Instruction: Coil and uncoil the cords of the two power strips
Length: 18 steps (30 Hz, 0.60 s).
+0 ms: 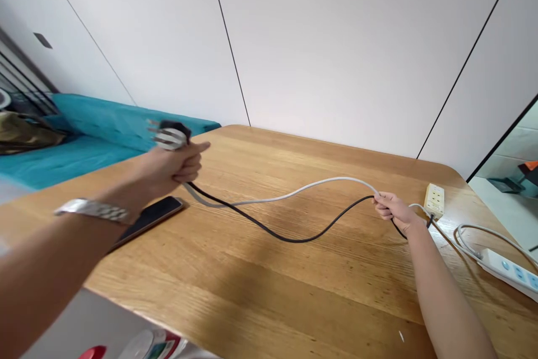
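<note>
My left hand clutches the white cord and black cord by their plugs, my right hand pinches both farther along — gathered at my grips, loose and apart between, over the table

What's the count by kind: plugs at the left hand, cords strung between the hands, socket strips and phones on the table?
Black plug, white plug: 2
Black cord, white cord: 2
Cream socket strip, white socket strip: 2
Phone: 1
Total: 7
</note>
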Each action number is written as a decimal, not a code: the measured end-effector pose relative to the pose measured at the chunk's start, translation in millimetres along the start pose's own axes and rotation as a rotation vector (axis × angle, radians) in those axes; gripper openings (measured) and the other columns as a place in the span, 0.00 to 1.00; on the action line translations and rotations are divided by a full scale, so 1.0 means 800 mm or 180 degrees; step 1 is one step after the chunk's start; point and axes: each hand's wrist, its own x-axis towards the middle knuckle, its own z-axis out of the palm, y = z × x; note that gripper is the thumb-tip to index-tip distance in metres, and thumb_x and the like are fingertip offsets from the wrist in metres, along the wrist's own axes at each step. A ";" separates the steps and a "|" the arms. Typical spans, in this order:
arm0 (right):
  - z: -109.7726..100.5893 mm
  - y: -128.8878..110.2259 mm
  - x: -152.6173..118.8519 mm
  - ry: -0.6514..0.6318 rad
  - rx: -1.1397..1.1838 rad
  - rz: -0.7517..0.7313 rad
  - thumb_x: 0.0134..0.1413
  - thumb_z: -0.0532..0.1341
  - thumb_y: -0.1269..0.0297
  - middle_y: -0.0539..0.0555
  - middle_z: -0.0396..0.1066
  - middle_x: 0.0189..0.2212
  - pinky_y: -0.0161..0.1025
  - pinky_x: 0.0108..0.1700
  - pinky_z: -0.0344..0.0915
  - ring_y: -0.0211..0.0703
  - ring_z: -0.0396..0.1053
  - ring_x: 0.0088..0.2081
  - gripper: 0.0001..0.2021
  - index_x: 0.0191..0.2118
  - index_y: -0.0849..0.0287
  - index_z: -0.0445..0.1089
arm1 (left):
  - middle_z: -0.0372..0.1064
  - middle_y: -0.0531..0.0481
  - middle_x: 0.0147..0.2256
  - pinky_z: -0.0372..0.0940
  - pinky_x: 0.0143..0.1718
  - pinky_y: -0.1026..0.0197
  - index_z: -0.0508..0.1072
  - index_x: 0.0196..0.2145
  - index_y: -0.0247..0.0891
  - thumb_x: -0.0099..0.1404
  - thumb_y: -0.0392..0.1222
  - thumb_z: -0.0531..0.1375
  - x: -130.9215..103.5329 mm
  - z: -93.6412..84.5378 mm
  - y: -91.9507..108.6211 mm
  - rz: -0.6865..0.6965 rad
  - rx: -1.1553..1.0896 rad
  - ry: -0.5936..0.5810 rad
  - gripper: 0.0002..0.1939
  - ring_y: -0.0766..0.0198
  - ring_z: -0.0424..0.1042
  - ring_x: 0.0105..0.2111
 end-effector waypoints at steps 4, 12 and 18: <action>0.014 -0.020 0.000 0.0821 -0.0318 -0.0329 0.40 0.64 0.36 0.39 0.42 0.15 0.31 0.19 0.35 0.28 0.37 0.16 0.26 0.22 0.56 0.59 | 0.41 0.65 0.15 0.36 0.15 0.74 0.50 0.24 0.41 0.56 0.46 0.68 0.027 0.047 -0.067 -0.0906 0.0233 -0.0374 0.26 0.80 0.39 0.13; 0.035 -0.048 -0.014 0.1374 -0.1793 -0.1288 0.53 0.55 0.40 0.45 0.49 0.17 0.35 0.25 0.47 0.35 0.48 0.22 0.25 0.21 0.58 0.63 | 0.51 0.59 0.16 0.48 0.19 0.66 0.60 0.22 0.38 0.53 0.49 0.63 0.065 0.147 -0.165 -0.0584 0.2020 -0.0552 0.16 0.70 0.53 0.16; 0.029 -0.067 -0.030 0.1114 -0.2081 -0.1495 0.56 0.55 0.44 0.45 0.51 0.17 0.34 0.26 0.48 0.35 0.49 0.22 0.24 0.19 0.58 0.62 | 0.58 0.53 0.16 0.48 0.23 0.63 0.63 0.17 0.37 0.50 0.46 0.64 0.073 0.156 -0.168 -0.0327 0.2600 -0.0346 0.15 0.61 0.62 0.21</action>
